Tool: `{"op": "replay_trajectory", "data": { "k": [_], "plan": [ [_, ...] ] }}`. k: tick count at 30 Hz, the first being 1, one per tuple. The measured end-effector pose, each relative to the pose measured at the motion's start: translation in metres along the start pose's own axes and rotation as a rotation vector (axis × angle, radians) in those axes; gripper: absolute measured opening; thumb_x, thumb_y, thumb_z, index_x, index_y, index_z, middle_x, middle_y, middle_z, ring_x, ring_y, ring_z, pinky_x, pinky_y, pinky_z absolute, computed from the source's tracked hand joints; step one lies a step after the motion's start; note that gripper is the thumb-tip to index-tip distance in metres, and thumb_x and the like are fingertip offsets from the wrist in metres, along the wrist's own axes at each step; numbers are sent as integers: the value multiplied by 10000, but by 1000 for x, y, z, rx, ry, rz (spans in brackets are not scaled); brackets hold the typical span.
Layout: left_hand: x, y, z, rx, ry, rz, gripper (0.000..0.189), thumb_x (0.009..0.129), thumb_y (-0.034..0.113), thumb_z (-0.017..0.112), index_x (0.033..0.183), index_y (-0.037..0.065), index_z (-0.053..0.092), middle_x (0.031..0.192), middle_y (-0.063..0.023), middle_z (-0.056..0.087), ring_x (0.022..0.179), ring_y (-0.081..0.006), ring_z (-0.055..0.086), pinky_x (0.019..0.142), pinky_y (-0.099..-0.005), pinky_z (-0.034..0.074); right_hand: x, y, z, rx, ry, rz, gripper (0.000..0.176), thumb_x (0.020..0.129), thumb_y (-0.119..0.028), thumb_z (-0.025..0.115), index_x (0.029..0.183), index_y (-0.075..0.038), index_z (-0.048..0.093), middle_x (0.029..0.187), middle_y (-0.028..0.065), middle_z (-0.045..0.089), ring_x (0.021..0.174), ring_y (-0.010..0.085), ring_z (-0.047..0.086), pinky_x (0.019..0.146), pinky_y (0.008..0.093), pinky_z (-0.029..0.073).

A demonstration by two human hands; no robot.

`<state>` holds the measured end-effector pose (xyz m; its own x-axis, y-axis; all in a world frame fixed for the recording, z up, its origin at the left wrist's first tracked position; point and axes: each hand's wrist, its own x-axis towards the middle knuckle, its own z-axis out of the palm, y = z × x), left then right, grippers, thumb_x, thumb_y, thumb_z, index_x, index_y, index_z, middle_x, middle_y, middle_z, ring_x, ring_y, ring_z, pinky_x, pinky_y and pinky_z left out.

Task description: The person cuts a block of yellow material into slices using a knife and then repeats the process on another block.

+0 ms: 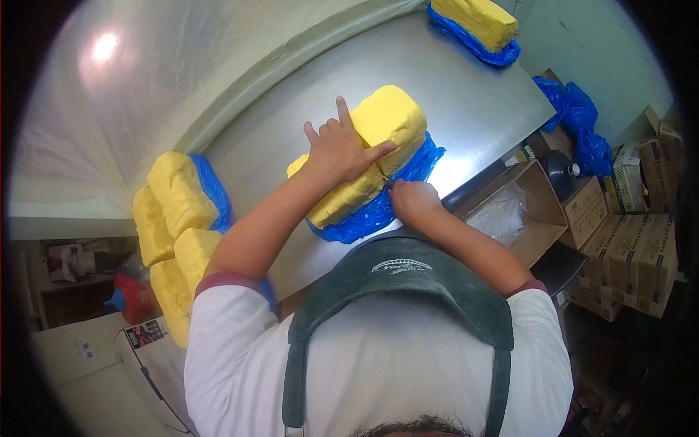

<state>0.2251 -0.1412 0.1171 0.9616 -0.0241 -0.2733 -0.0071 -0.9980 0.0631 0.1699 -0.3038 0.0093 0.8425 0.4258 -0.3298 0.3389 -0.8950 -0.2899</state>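
Observation:
A large yellow block (389, 120) lies on a blue plastic sheet (357, 223) on the metal table, with a gap or cut across its middle. My left hand (338, 151) rests on top of the block, fingers spread, beside that gap. At the block's near side, my right hand (416, 204) is closed in a fist by the lower end of the gap, against the blue plastic. What it grips is too small to make out.
More yellow blocks (175, 193) are stacked at the table's left end. Another block (477, 22) on blue plastic sits at the far right of the metal table (291, 95). Cardboard boxes (630, 255), an open box (542, 207) and blue bags (580, 109) stand to the right.

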Motion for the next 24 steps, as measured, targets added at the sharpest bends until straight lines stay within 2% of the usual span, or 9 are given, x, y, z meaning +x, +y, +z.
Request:
{"op": "replay_trajectory", "data": {
  "k": [5, 7, 8, 10, 14, 16, 17, 19, 24],
  "plan": [
    [6, -8, 13, -27, -5, 17, 1214, 849, 820, 391, 1513, -129, 26, 1235, -312, 579, 1207, -422, 539, 1095, -667, 169, -51, -17, -83, -110, -131, -168, 211, 863, -130, 540, 879, -28, 724, 896, 173, 730, 814, 334, 725, 699, 453, 573],
    [17, -22, 40, -22, 293, 101, 1095, 918, 755, 333, 1521, -110, 37, 1405, -329, 451, 1308, -442, 454, 1106, -659, 164, -88, -1, -85, -114, 13, -162, 194, 860, -145, 563, 852, -46, 729, 883, 166, 727, 786, 328, 719, 707, 448, 572],
    [18, -24, 32, -29, 301, 101, 1095, 918, 755, 333, 1521, -110, 37, 1405, -329, 451, 1308, -442, 454, 1106, -659, 164, -108, 3, -104, -117, -64, -109, 203, 871, -170, 570, 851, -42, 726, 846, 169, 718, 766, 336, 711, 703, 451, 565],
    [19, -30, 7, -253, 210, 62, 1057, 933, 751, 265, 1529, -91, 32, 1529, -325, 266, 1443, -437, 245, 1139, -632, 119, -147, 13, -147, -116, -143, -31, 247, 899, -238, 589, 818, -33, 700, 769, 183, 687, 728, 366, 685, 677, 473, 541],
    [42, -50, -36, -472, 434, 45, 984, 959, 704, 297, 1514, -89, 120, 1482, -307, 370, 1412, -430, 311, 1138, -602, 147, -184, 46, -190, -15, -133, -79, 286, 926, -275, 597, 814, -23, 673, 700, 226, 640, 703, 424, 643, 629, 488, 498],
    [56, -56, -51, -570, 683, 194, 907, 966, 674, 345, 1480, -65, 238, 1400, -269, 489, 1359, -410, 389, 1123, -566, 193, -183, 46, -191, 222, 15, -30, 262, 927, -262, 609, 810, -29, 634, 706, 238, 635, 672, 444, 621, 613, 510, 480],
    [60, -52, -59, -572, 682, 196, 907, 966, 674, 345, 1480, -65, 238, 1400, -269, 489, 1359, -410, 389, 1123, -566, 193, -174, 42, -182, 220, 15, -28, 262, 927, -262, 609, 810, -29, 634, 706, 238, 635, 672, 444, 621, 613, 510, 480],
    [70, -37, -72, -559, 782, 326, 727, 1016, 582, 319, 1412, -25, 378, 1344, -254, 538, 1284, -423, 469, 1098, -528, 286, -135, 26, -147, 200, 342, -22, 257, 947, -268, 588, 861, -26, 598, 697, 235, 634, 662, 445, 625, 617, 527, 487],
    [121, -39, -48, -359, 724, 539, 728, 1006, 577, 359, 1417, -24, 379, 1311, -225, 566, 1246, -391, 501, 1069, -510, 317, -80, -1, -110, 131, 338, 28, 286, 974, -274, 554, 877, -5, 564, 686, 219, 655, 647, 404, 665, 603, 505, 536]
  ]
}}
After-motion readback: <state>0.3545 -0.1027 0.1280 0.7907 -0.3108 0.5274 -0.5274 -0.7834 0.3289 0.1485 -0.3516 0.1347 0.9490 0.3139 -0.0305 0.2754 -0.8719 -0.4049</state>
